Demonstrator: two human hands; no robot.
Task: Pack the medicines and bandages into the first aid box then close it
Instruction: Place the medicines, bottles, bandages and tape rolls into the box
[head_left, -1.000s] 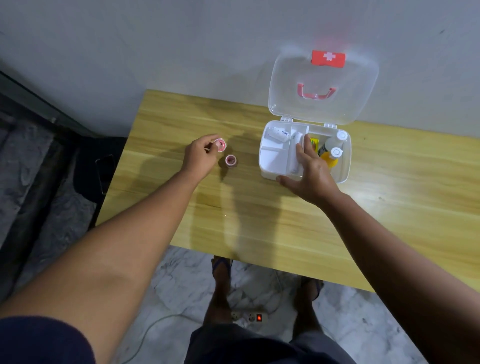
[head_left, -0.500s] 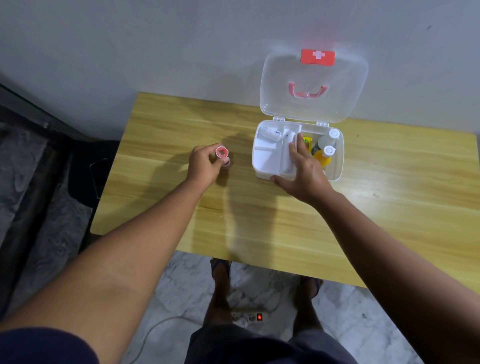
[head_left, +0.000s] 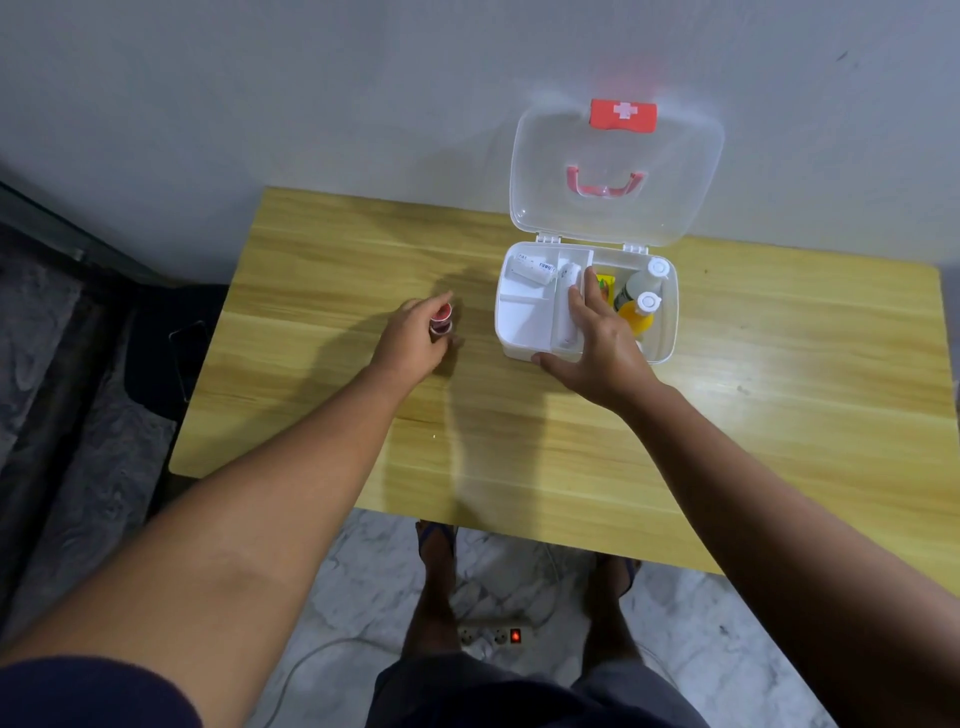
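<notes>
1. Left of centre, my left hand (head_left: 410, 343) has closed its fingers around both small pink tape rolls (head_left: 441, 319), one stacked on the other; a second ago it pinched only one while the other lay on the table (head_left: 519, 441).
2. Just right, my right hand (head_left: 597, 343) stays flat on the first aid box (head_left: 670, 312), fingers together, thumb spread against the near wall, gripping nothing.
3. Deeper in, a white tube (head_left: 530, 270) and two bottles (head_left: 644, 299) are already packed.
4. Upper right, the lid (head_left: 615, 176) stands open; I judge the rolls go in next.
</notes>
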